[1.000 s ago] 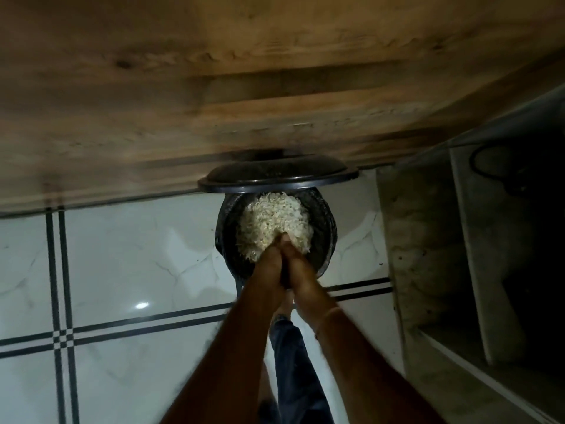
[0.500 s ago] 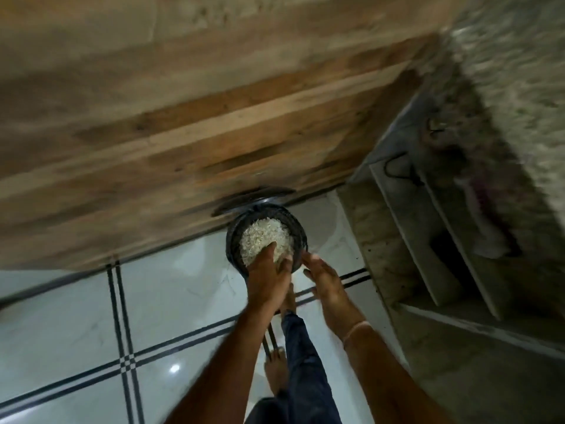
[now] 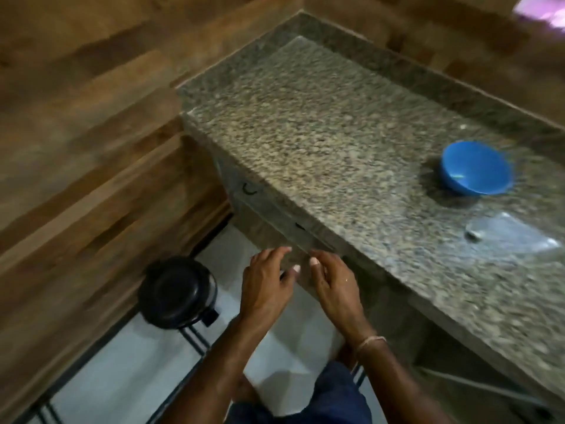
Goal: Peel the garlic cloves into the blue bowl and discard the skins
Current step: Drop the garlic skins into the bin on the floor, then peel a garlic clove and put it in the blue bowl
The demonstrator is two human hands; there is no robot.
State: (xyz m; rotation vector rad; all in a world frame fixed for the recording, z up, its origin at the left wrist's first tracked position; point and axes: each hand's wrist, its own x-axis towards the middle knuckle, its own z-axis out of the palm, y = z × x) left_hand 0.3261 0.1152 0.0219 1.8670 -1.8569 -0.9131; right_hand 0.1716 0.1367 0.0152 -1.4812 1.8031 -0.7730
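Note:
The blue bowl [image 3: 475,169] stands on the granite counter [image 3: 305,142] at the right; its contents are blurred. A black pedal bin [image 3: 177,291] with its lid down sits on the floor by the wooden wall. My left hand [image 3: 266,283] and my right hand [image 3: 331,283] hang side by side in the air in front of the counter's edge, fingers relaxed and spread, holding nothing. No garlic cloves or skins are visible.
A clear plastic bag or sheet [image 3: 507,234] lies on the counter just in front of the bowl. Drawer fronts with dark handles [image 3: 249,188] sit under the counter. White tiled floor [image 3: 128,368] with black lines lies below.
Both hands have come up and away from the bin, whose lid has dropped shut over the skins. The view has swung up and right to the counter and the blue bowl.

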